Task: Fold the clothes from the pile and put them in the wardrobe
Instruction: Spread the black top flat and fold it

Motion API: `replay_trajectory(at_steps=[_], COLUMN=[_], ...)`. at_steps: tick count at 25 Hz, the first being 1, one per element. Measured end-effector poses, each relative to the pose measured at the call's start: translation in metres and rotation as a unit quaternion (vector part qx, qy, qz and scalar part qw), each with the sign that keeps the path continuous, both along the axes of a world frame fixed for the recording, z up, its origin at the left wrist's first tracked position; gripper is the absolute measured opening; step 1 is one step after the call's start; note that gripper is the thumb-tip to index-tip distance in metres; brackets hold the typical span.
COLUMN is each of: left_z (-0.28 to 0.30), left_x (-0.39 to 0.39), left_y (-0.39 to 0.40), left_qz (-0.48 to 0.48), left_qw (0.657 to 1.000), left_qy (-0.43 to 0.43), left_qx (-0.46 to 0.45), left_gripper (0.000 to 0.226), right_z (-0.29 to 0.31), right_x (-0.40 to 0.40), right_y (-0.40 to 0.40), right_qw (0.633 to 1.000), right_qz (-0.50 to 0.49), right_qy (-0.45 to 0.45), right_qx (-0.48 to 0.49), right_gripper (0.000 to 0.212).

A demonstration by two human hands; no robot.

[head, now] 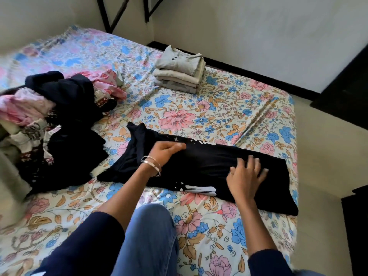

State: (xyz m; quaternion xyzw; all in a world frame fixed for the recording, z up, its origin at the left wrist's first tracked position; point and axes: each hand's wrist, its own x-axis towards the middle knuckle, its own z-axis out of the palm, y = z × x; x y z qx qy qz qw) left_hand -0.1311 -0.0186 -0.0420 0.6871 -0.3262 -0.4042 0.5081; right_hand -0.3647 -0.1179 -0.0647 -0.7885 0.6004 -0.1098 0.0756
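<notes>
A person kneels on a bed (199, 108) covered with a flowered sheet, folding a black shirt (209, 166) with a white print. The shirt lies across the near middle of the bed, already folded into a long narrow strip. The likely trouble from here: the folded-in side could slide open if either hand lifts too soon, and the shirt's right end lies close to the bed's edge, so a careless pull might drag it toward the floor. The left hand (166, 151) reaches forward with fingers curled, pinching the cloth near the shirt's upper edge; thin bangles (151, 164) circle that wrist. The right hand (246, 176) lies flat on the shirt's right half, fingers spread and straight — pressing, not gripping. To the left sits the unfolded pile (51, 116) of dark, pink and patterned clothes, just beside the shirt's left end. Farther away, near the wall, stands a neat stack (180, 73) of folded beige clothes — well apart from the shirt. No wardrobe shows clearly.
</notes>
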Motion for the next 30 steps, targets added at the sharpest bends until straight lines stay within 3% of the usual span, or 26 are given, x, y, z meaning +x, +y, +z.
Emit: replay_trajectory(at_steps=[1, 2, 4, 6, 8, 11, 13, 15, 18, 20, 21, 24, 27, 30], left_z=[0.008, 0.013, 0.016, 0.016, 0.009, -0.009, -0.016, -0.017, -0.015, -0.01, -0.008, -0.002, 0.006, 0.012], left_x=[0.016, 0.034, 0.083, 0.127, 0.157, 0.174, 0.176, 0.179, 0.188, 0.193, 0.195, 0.19, 0.182, 0.172], left_y=[0.009, 0.018, 0.037, 0.051, 0.051, 0.036, 0.026, 0.022, 0.022, 0.026, 0.027, 0.029, 0.031, 0.031], left_qz=[0.127, 0.24, 0.351, 0.262, 0.102, -0.029, -0.012, 0.053, 0.097, 0.103, 0.109, 0.115, 0.125, 0.211], left_qw=[0.988, 0.965, 0.932, 0.917, 0.901, 0.879, 0.881, 0.893, 0.929, 0.958, 0.963, 0.955, 0.946, 0.923], left_qy=[0.068, 0.068, -0.087, -0.283, -0.384, -0.444, -0.452, -0.436, -0.351, -0.265, -0.247, -0.273, -0.298, -0.309], left_qx=[-0.057, -0.08, -0.027, 0.101, 0.174, 0.172, 0.14, 0.101, 0.061, 0.025, 0.012, 0.023, 0.026, 0.084], left_gripper=[0.027, 0.024, 0.04, 0.058, 0.07, 0.065, 0.048, 0.034, 0.035, 0.059, 0.065, 0.063, 0.055, 0.048], right_z=[0.005, 0.013, 0.025, 0.034, 0.036, 0.031, 0.032, 0.03, 0.026, 0.031, 0.032, 0.032, 0.034, 0.03], right_x=[0.021, 0.042, 0.089, 0.132, 0.17, 0.213, 0.224, 0.229, 0.217, 0.205, 0.201, 0.188, 0.177, 0.173], right_y=[0.01, 0.02, 0.042, 0.064, 0.081, 0.094, 0.098, 0.096, 0.086, 0.079, 0.078, 0.078, 0.078, 0.079], right_qw=[0.996, 0.986, 0.953, 0.918, 0.899, 0.938, 0.96, 0.964, 0.923, 0.861, 0.849, 0.852, 0.821, 0.868], right_qz=[0.067, 0.134, 0.227, 0.264, 0.259, 0.224, 0.182, 0.157, 0.154, 0.138, 0.134, 0.134, 0.211, 0.183], right_qy=[-0.051, -0.102, -0.184, -0.238, -0.258, -0.13, -0.039, -0.065, -0.286, -0.431, -0.451, -0.456, -0.473, -0.428], right_qx=[-0.016, -0.003, 0.081, 0.175, 0.24, 0.231, 0.21, 0.203, 0.207, 0.234, 0.243, 0.219, 0.238, 0.172], right_gripper=[0.038, 0.035, 0.033, 0.036, 0.049, 0.084, 0.085, 0.058, 0.026, 0.018, 0.02, 0.025, 0.022, 0.021])
